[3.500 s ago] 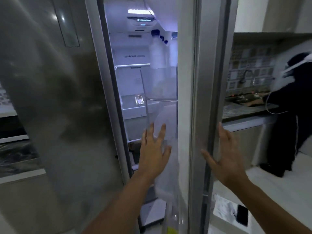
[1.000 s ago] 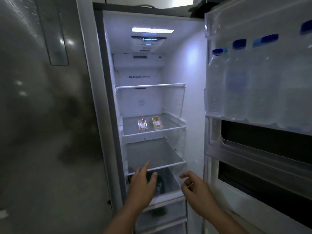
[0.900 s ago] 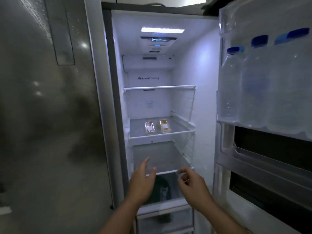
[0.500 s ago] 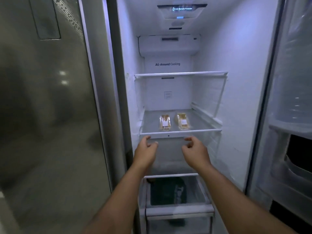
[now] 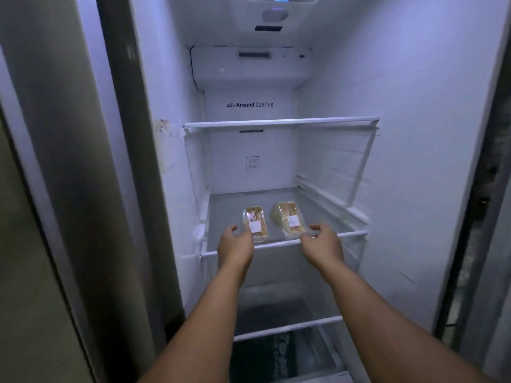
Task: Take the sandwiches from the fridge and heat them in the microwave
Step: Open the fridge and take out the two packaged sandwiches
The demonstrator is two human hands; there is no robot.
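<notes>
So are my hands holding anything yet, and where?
Nothing lifted yet. Left hand and right hand are open at the near ends of the two sandwiches on the shelf.

The sandwiches (image 5: 255, 223) sit in clear, glossy plastic wrap with white paper labels. The shelf (image 5: 282, 241) looks like smooth glass edged in white plastic. The fridge wall (image 5: 401, 134) is smooth white plastic.

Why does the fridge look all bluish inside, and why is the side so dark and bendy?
Head view: the fridge walls glow bluish-white under its own light; the closed door on the left is dim and smeared; the wide lens bows straight edges; the sandwiches show fairly sharp.
</notes>
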